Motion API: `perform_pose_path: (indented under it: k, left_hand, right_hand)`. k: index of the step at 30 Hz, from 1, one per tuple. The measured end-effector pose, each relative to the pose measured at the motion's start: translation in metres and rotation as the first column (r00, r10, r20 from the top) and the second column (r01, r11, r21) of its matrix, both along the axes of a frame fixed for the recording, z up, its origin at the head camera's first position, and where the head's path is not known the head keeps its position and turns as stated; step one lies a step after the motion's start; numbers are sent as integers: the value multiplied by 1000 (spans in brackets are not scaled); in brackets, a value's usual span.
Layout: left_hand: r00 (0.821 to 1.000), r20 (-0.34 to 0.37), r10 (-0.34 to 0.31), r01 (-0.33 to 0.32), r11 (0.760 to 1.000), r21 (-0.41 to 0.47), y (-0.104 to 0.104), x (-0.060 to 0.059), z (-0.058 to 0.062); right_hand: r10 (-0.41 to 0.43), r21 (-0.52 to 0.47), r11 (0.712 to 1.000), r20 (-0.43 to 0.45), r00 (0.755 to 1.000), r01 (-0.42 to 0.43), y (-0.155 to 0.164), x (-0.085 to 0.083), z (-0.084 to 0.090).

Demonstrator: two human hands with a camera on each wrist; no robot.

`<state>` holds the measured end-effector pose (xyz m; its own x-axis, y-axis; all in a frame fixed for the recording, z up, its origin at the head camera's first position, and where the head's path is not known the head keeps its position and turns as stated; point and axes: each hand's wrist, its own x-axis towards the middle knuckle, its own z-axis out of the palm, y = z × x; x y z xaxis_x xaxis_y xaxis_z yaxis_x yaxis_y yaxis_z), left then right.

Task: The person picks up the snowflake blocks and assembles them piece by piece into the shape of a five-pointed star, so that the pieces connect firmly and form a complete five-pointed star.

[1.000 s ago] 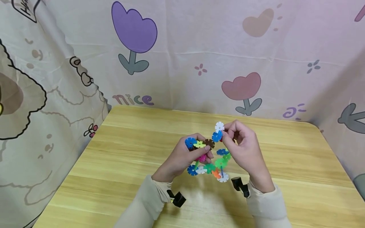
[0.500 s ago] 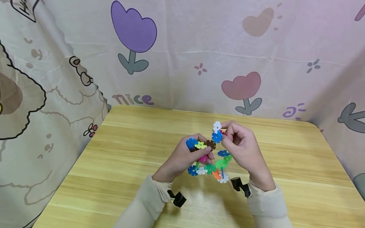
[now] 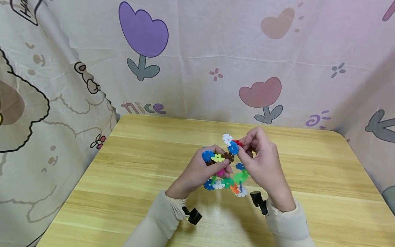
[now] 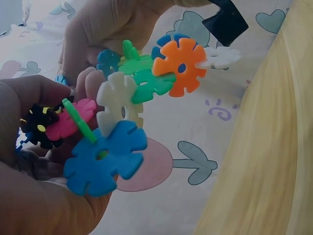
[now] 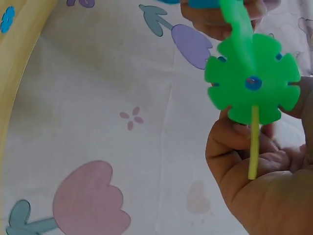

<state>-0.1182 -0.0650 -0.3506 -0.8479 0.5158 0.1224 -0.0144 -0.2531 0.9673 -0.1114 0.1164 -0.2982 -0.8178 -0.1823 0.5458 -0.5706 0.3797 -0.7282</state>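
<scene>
Left hand point(image 3: 200, 171): fingers curled round the left side of the snowflake-disc model point(image 3: 226, 171), thumb over the brown disc point(image 3: 228, 157), with the blue disc point(image 3: 207, 156) and yellow-green disc point(image 3: 217, 157) sitting along its knuckles. Firm hold. Left wrist view confirms it: fingertips wrapped on the pink disc point(image 4: 73, 117) and a black disc point(image 4: 39, 127), with a big blue disc point(image 4: 105, 156) against the palm.

Right hand point(image 3: 262, 161): fingers bent in a pinch at the model's upper right, on the red disc point(image 3: 237, 142) just behind the top blue disc point(image 3: 232, 148). The white disc point(image 3: 227, 139) sticks up just beside its fingertips. Right wrist view shows the fingers curled behind a green disc point(image 5: 252, 81) and a thin yellow-green edge-on piece point(image 5: 253, 142). Exact contact points are partly hidden.

Model is held up off the wooden table point(image 3: 139, 192), over its middle, between both hands. Its lower row hangs just above the tabletop: blue, white, green, orange disc point(image 3: 234, 188), white.

Room: bare tabletop on both sides and behind the hands. Near edge is below the sleeves. Printed fabric backdrop point(image 3: 197, 61) meets the table's far edge, and more cloth closes the left and right sides, well apart from the hands. Rounded corner at far right point(image 3: 339, 135). Black wrist camera mounts point(image 3: 192, 216) sit under both forearms, near the tabletop.
</scene>
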Motion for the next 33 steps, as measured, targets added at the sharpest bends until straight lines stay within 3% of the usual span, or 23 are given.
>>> perform_pose_path:
  k: [6, 11, 16, 19, 27, 33]
  left_hand:
    - [1000, -9, -1, 1, 1000, -3, 0, 0, -1]
    - [1000, -13, 1, -1, 1000, -5, -1, -1, -1]
    - [1000, -22, -12, 12, 1000, 2, 0, -1, -1]
    - [1000, -18, -13, 13, 1000, 4, 1, -1, 0]
    - [1000, 10, 4, -5, 999, 41, -3, 0, 0]
    - [1000, -21, 1, 0, 1000, 31, -5, -1, 1]
  right_hand:
    - [-29, 113, 993, -102, 994, 41, 6, -8, -12]
    - [-9, 132, 991, -80, 997, 19, 9, -11, -14]
    - [78, 59, 995, -12, 997, -78, 10, -12, -15]
    - [123, 10, 992, -22, 992, -123, 11, -12, -14]
    - [290, -49, 956, -12, 957, -290, 10, 1, 10]
    - [312, -85, 947, 16, 950, -310, 13, -4, 1]
